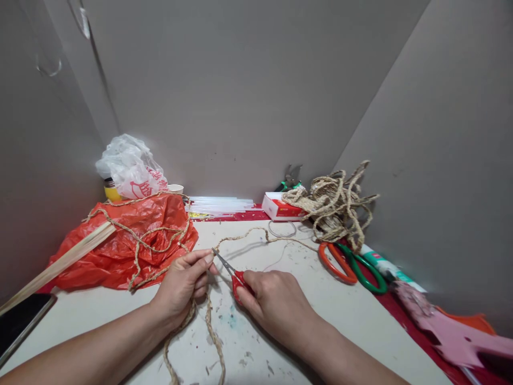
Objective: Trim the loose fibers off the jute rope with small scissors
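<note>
Between thumb and fingers, my left hand (186,278) pinches a braided straw rope (212,326). Lengths of that rope hang below the hand toward the near edge, and a thinner stretch runs off to the right across the table. My right hand (276,299) is closed around the red handles of small scissors (225,262). The scissor tips touch or nearly touch the rope at my left fingertips; whether the blades are round it I cannot tell. Beyond my left hand, more braided rope lies looped over a red plastic bag (120,256).
A heap of rope (340,200) lies back right beside a red and white box (282,206) and large orange and green-handled scissors (339,262). Glue sticks (220,205) line the back. A pink glue gun (460,331) is at right; a phone (24,321) and flat straw strips (60,264) at left.
</note>
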`<state>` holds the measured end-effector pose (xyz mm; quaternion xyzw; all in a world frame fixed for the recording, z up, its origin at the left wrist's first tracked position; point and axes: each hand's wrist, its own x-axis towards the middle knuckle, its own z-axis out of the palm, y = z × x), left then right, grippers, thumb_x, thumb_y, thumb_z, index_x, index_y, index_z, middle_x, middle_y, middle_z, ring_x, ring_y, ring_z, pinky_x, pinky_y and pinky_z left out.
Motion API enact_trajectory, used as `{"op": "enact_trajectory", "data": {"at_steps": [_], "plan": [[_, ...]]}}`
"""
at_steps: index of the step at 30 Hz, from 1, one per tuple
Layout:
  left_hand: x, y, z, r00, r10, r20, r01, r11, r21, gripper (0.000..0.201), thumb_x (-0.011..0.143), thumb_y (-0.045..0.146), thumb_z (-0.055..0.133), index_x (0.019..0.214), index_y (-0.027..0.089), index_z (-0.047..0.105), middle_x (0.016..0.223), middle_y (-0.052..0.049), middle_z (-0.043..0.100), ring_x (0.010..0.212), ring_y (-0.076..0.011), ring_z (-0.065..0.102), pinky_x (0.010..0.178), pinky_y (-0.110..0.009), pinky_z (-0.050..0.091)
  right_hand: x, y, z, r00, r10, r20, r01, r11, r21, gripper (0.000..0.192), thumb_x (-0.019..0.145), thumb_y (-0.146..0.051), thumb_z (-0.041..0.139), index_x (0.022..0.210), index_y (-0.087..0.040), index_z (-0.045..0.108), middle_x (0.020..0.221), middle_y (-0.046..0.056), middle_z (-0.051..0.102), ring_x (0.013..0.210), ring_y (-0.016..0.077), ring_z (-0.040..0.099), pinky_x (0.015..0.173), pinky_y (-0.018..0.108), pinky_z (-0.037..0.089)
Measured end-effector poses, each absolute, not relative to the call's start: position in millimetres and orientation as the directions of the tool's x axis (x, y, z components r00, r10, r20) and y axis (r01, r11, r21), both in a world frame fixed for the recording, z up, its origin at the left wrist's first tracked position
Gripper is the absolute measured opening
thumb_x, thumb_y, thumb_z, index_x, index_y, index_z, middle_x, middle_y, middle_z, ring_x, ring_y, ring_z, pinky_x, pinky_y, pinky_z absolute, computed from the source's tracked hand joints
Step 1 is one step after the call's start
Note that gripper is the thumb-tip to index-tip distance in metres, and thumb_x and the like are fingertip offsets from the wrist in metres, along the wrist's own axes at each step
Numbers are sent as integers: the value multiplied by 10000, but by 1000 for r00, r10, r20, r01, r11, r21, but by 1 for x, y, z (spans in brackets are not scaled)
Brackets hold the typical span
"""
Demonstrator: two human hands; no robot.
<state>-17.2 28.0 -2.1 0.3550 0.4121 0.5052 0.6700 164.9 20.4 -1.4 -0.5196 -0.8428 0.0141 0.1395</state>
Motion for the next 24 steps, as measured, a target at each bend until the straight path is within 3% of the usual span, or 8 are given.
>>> {"op": "enact_trajectory", "data": {"at_steps": [8, 17, 24], "plan": [[-16, 27, -2, 118, 969, -219, -383, 248, 890, 237, 698, 301, 703, 846, 133, 627, 619, 21, 563, 379, 13, 216, 378, -155, 120, 164, 22, 0, -404, 871, 278, 877, 455, -152, 234, 791, -351, 496, 659, -200, 616, 577, 22, 655, 520, 139, 560, 522, 269, 237], [-11, 25, -5, 120, 966, -228, -374, 257, 891, 253, 707, 304, 701, 871, 126, 627, 646, 0, 599, 378, 6, 242, 375, -165, 132, 162, 20, 0, -376, 877, 299, 912, 407, -45, 278, 778, -415, 487, 717, -187, 632, 628, 60, 672, 562, 192, 592, 547, 291, 275], [-10, 24, -5, 88, 970, -227, -357, 244, 902, 270, 683, 322, 720, 851, 132, 629, 650, -3, 610, 380, 3, 271, 376, -163, 158, 162, 22, -4, -382, 889, 252, 907, 413, -82, 294, 791, -413, 471, 656, -205, 628, 581, 44, 667, 517, 161, 578, 506, 285, 229]]}}
